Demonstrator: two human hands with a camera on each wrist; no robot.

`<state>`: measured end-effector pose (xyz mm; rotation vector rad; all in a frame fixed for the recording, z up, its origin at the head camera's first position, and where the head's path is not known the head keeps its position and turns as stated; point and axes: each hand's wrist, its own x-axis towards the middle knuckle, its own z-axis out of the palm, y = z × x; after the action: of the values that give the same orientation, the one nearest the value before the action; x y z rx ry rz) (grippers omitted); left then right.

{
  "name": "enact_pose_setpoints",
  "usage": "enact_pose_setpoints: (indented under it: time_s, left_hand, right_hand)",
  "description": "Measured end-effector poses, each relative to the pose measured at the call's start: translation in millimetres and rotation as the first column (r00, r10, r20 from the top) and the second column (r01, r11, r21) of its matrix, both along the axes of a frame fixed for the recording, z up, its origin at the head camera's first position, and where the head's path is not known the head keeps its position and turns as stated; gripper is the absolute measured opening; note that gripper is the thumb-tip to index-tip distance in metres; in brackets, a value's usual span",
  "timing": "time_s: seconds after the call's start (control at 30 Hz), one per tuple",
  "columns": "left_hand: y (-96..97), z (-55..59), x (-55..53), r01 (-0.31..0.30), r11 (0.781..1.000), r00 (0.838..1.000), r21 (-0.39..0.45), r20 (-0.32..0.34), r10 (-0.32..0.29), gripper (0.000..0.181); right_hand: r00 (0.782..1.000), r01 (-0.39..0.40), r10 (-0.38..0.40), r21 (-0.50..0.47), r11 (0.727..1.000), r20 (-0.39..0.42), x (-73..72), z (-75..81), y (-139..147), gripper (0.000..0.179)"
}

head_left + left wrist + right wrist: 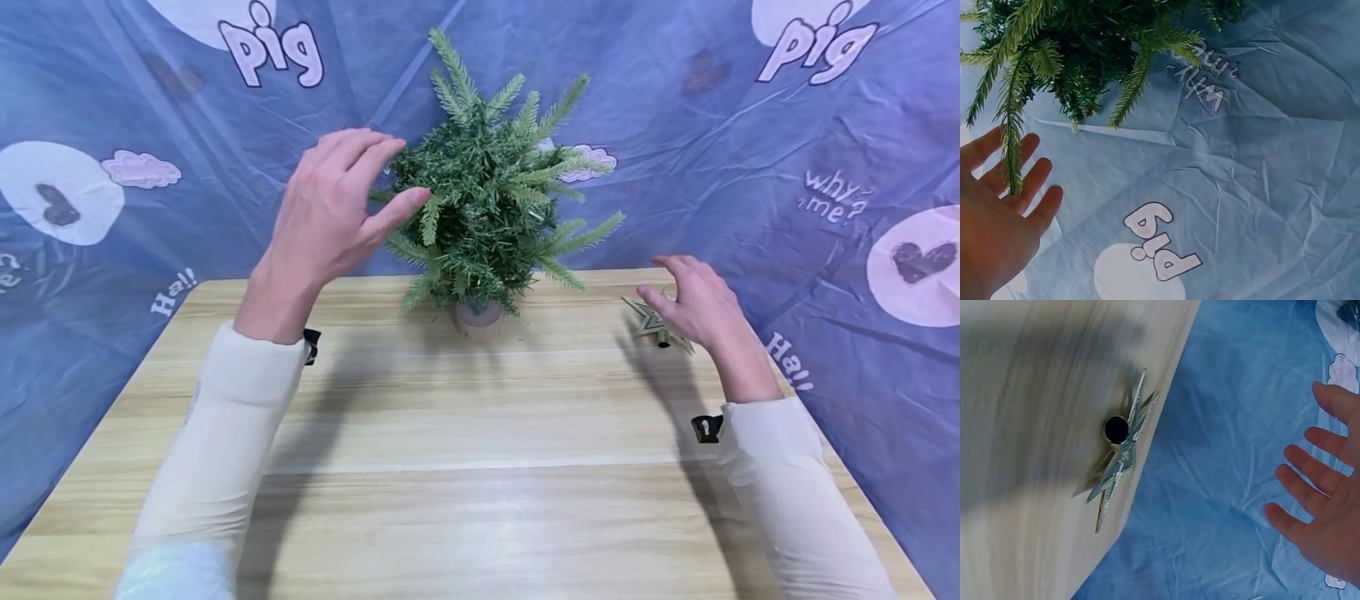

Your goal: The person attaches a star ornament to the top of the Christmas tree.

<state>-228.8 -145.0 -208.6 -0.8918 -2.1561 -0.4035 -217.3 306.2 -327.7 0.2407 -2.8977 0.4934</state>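
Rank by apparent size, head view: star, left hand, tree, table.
1. Table
2. Tree
3. Left hand
4. Star, partly hidden behind the right hand; its full outline can't be judged, but what shows is clearly smallest.

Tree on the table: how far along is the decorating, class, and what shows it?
Done: the tree stands upright on the table. In hand: nothing is gripped; the left hand is beside the branches, contact unclear, and the right hand hovers near the star. Left: probably fitting the star, which lies on the table, apart from the tree.
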Motion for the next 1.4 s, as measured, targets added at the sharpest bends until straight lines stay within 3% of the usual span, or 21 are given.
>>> enact_pose_setpoints:
  time_s: [0.37, 0.53, 0.77, 0.9, 1.0, 1.13, 1.23, 1.4]
  left_hand:
    - [14.9, 13.1, -1.3, -0.016, 0.999, 0.999, -0.035, 0.039, 0.017, 0.06]
    - [23.6, 19.8, -4.8, -0.033, 0.997, 0.995, -0.063, 0.087, 0.038, 0.061]
    - [32.4, 18.9, -8.6, -0.041, 0.989, 0.999, -0.142, 0.015, 0.043, 0.063]
    - [37.2, 18.7, -9.6, -0.058, 0.983, 0.997, -0.173, 0.047, 0.067, 0.066]
    - [40.5, 20.8, -9.6, -0.08, 0.973, 0.982, -0.217, 0.151, 0.114, 0.07]
    - [44.5, 22.9, -9.6, -0.092, 0.956, 0.939, -0.278, 0.296, 0.176, 0.075]
    - [45.5, 22.2, -10.6, -0.083, 0.952, 0.917, -0.296, 0.35, 0.189, 0.076]
    - [44.4, 20.3, -13.1, -0.051, 0.944, 0.898, -0.325, 0.399, 0.185, 0.076]
  right_hand:
    - [1.0, 0.013, -0.013, -0.019, 1.0, 0.002, -5.6, -8.8, 7.8, 0.061]
    - [1.0, 0.007, -0.006, -0.038, 0.999, 0.027, -9.1, -13.4, 11.7, 0.061]
    - [0.998, 0.014, -0.012, -0.051, 0.999, 0.056, -12.3, -17.5, 18.4, 0.065]
    - [0.997, 0.023, -0.019, -0.052, 0.998, 0.077, -13.0, -17.5, 23.4, 0.068]
    - [0.995, 0.012, -0.006, -0.06, 0.998, 0.097, -13.6, -18.4, 27.5, 0.07]
    - [0.993, -0.008, 0.018, -0.084, 0.996, 0.118, -14.6, -21.7, 34.9, 0.075]
    - [0.991, -0.007, 0.022, -0.116, 0.993, 0.134, -15.3, -25.6, 42.0, 0.079]
    - [0.986, 0.039, -0.011, -0.167, 0.985, 0.164, -15.4, -32.6, 59.1, 0.082]
